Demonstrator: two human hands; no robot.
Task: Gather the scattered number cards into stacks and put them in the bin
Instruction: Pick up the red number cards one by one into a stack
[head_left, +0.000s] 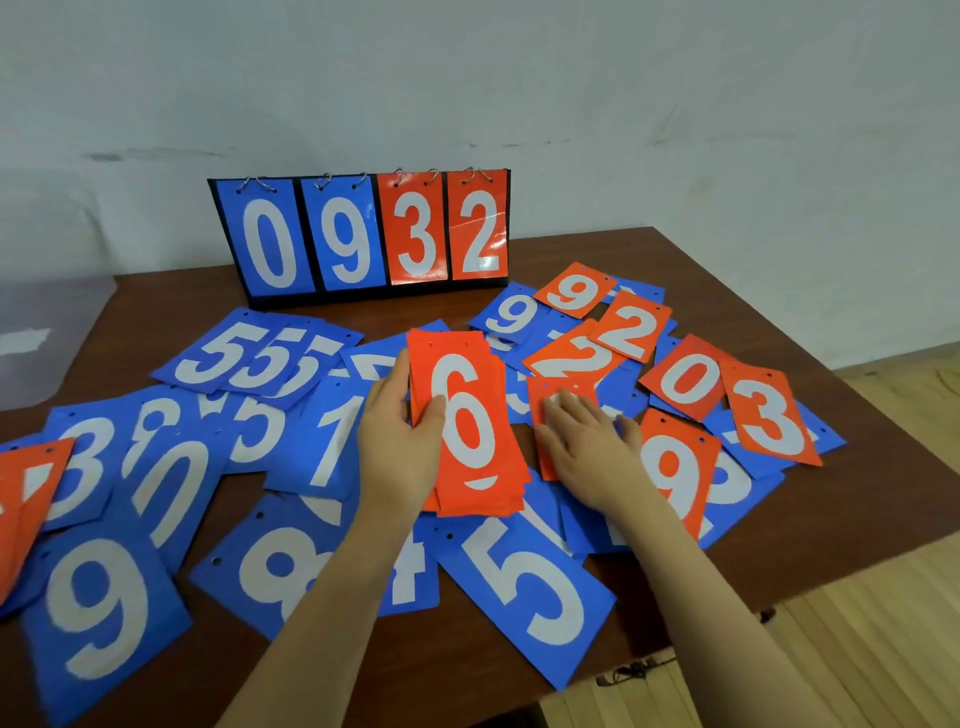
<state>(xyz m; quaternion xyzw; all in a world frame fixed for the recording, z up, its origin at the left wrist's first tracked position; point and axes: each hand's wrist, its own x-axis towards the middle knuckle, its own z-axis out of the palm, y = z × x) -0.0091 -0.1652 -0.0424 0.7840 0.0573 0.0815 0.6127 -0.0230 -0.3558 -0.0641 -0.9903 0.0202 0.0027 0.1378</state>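
Observation:
Blue and red number cards lie scattered over a brown table. My left hand grips a stack of red cards with a 6 on top, thumb across its face. Flat on another red card just to the right of the stack lies my right hand, fingers straight. More red cards lie at the right: a 2, a 0, a 3, two 9s. Blue cards, such as a 5 and a 9, cover the front and left.
A flip scoreboard showing 0 9 3 2 stands at the table's back by the white wall. A clear plastic bin sits at the far left edge. The table's right edge drops to a wooden floor.

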